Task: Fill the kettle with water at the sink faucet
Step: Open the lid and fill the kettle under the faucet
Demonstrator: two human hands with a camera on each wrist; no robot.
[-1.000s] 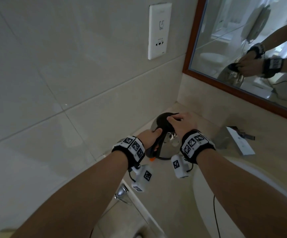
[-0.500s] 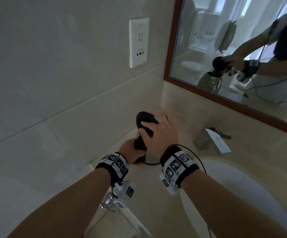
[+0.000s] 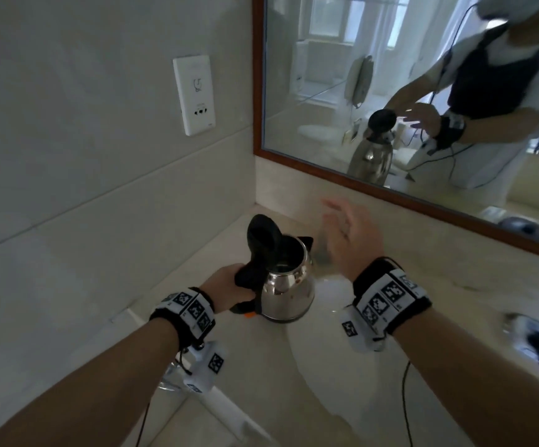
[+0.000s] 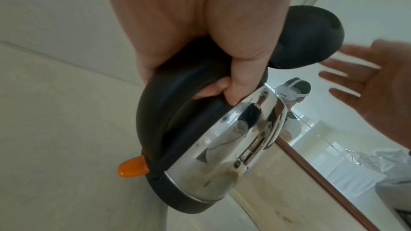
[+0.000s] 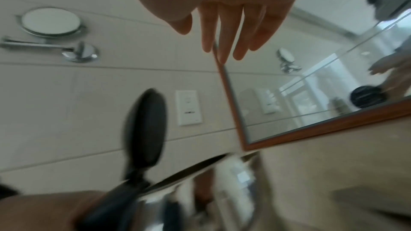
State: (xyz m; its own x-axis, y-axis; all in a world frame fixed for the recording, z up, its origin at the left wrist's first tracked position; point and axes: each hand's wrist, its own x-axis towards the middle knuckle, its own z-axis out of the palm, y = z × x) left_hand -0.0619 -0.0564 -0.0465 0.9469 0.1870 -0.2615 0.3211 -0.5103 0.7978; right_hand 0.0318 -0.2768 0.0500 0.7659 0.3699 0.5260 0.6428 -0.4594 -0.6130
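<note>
A shiny steel kettle [image 3: 289,290] stands upright at the left rim of the white sink basin [image 3: 323,375]; I cannot tell whether it rests there. Its black lid [image 3: 263,235] is flipped up, showing the dark inside. My left hand [image 3: 226,285] grips the black handle [image 4: 175,110], fingers curled round it, above the orange switch [image 4: 132,167]. My right hand [image 3: 352,237] hovers just right of the kettle, fingers spread and straight [image 5: 222,32], holding nothing and motion-blurred. A blurred chrome fixture [image 3: 519,329], probably the faucet, sits at the far right.
A tiled wall with a white socket plate [image 3: 194,95] is close on the left. The wood-framed mirror [image 3: 390,185] runs along the back of the stone counter [image 3: 439,269]. A round chrome wall mirror [image 5: 51,21] hangs higher up. A chrome fitting [image 3: 171,380] lies below the counter edge.
The kettle's lid has swung up. My right hand has left the lid and moved right, fingers spread. My left hand has brought the kettle toward the basin.
</note>
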